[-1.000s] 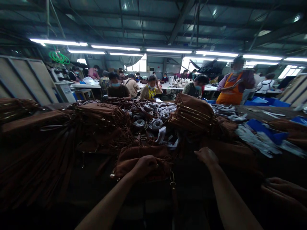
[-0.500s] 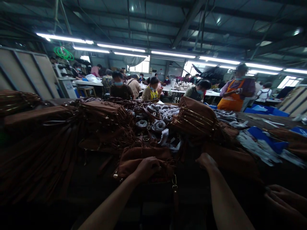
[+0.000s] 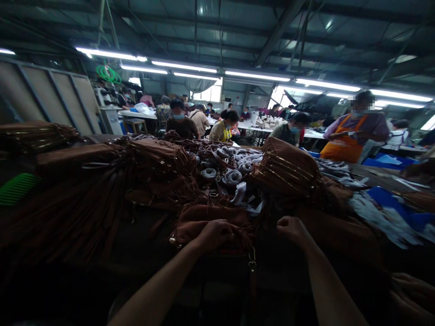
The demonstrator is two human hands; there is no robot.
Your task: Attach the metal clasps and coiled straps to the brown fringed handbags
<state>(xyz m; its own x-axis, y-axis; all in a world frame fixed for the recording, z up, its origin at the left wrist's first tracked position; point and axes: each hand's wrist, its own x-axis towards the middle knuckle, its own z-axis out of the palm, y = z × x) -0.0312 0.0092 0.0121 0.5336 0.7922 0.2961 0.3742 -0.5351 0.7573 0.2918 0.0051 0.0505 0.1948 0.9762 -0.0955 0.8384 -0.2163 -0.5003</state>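
Observation:
A brown fringed handbag [image 3: 200, 221] lies on the dark table in front of me. My left hand [image 3: 215, 234] rests on its near side, fingers curled over the edge. From the bag's right end hangs a gold clasp [image 3: 252, 257] with a brown strap below it. My right hand [image 3: 294, 230] is raised just right of the bag, apart from it, with the fingers curled closed. Whatever may be between those fingers is too dark to see.
Brown bags with gold zips [image 3: 288, 167] are piled behind, near wrapped rolled straps [image 3: 232, 177]. Long fringes [image 3: 84, 203] spread on the left beside a green comb-like piece [image 3: 19, 188]. Another person's hands [image 3: 414, 292] are at lower right. Co-workers sit at far tables.
My view has turned left, so the scene sits further right and the green piece shows more. My right hand is slightly nearer the bag; my left stays on it.

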